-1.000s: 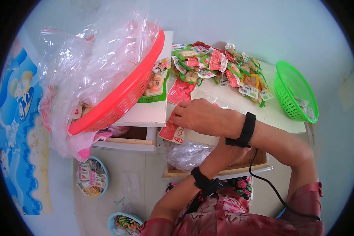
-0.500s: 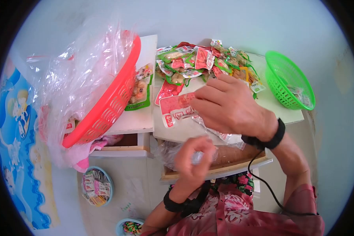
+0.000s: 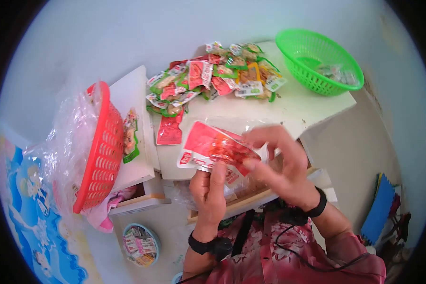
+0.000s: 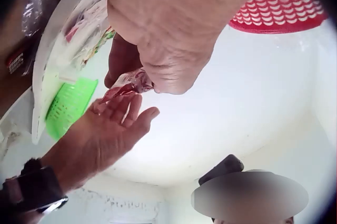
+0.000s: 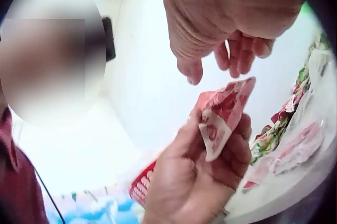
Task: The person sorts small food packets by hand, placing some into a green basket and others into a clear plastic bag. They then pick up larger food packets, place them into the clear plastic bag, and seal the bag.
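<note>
A red-and-white snack packet (image 3: 220, 147) is held up over the front of the white table, with reddish food showing through it. My left hand (image 3: 210, 194) pinches its lower edge, thumb on the near face. In the right wrist view the packet (image 5: 224, 111) stands bent between the thumb and fingers of the left hand (image 5: 195, 182). My right hand (image 3: 288, 170) hovers at the packet's right end, thumb and fingers spread. The right wrist view shows a gap between the right fingers (image 5: 239, 58) and the packet.
Many snack packets (image 3: 222, 71) lie heaped at the back of the table (image 3: 307, 113). A green basket (image 3: 312, 85) stands at right, a red basket (image 3: 102, 156) with plastic bags at left. Below the table edge is a pulled-out drawer (image 3: 251, 201); a tub of sachets (image 3: 156, 246) stands on the floor.
My left hand has come up from over the drawer and taken the packet, and my right hand has let go of it. The head view has shifted, with the baskets now further left.
</note>
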{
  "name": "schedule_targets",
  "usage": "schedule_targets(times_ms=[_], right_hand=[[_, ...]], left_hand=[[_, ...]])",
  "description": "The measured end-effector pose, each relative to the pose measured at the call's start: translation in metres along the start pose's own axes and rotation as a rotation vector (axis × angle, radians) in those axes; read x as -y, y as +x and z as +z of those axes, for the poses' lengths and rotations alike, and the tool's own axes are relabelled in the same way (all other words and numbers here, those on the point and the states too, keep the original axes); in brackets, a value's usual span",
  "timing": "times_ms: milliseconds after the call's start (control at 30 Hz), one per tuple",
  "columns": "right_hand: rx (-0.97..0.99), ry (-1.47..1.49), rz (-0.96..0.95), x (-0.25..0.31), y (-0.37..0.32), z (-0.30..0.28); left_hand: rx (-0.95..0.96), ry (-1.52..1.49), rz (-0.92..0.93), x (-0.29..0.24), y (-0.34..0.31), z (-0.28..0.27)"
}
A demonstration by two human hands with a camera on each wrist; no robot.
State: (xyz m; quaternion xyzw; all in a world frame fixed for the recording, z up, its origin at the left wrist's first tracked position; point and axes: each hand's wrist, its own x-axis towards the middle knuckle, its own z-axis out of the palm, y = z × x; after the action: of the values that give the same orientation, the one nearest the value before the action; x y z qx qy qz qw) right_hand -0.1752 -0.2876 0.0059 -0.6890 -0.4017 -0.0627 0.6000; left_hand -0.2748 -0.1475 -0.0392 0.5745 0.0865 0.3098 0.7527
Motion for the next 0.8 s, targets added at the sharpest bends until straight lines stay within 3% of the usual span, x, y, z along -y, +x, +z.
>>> schedule_targets(times_ms=[67, 133, 167, 300, 367, 500, 600, 700, 800], right_hand=[[0.056, 0.115, 0.3, 0.002, 0.007, -0.015], [0.276, 0.252, 0.535, -0.002, 0.007, -0.023], [0.157, 0.39, 0.308, -0.024, -0.007, -0.007], [0.297, 0.586, 0.631, -0.021, -0.011, -0.027], [0.164, 0.548, 0.619, -0.03, -0.021, -0.023], [-0.155, 0.67, 0.533, -0.033, -0.03, -0.007], [-0.233, 0.747, 0.531, -0.036, -0.038, -0.008], [-0.204, 0.697, 0.46, -0.037, -0.035, -0.01], [0.094, 0.733, 0.631, -0.041, -0.033, -0.032]], left_hand=[[0.122, 0.133, 0.017, -0.007, -0.007, 0.01], [0.203, 0.174, -0.016, -0.002, -0.016, 0.018], [0.253, 0.194, -0.025, 0.005, -0.02, 0.018], [0.303, 0.093, -0.242, 0.015, -0.03, 0.023], [0.266, 0.044, -0.33, 0.014, -0.028, 0.033], [0.273, 0.183, -0.254, 0.019, -0.024, 0.038], [0.295, 0.301, -0.224, 0.013, -0.022, 0.043], [0.284, 0.402, -0.168, 0.008, -0.021, 0.046], [0.298, 0.463, -0.076, 0.008, -0.022, 0.043]])
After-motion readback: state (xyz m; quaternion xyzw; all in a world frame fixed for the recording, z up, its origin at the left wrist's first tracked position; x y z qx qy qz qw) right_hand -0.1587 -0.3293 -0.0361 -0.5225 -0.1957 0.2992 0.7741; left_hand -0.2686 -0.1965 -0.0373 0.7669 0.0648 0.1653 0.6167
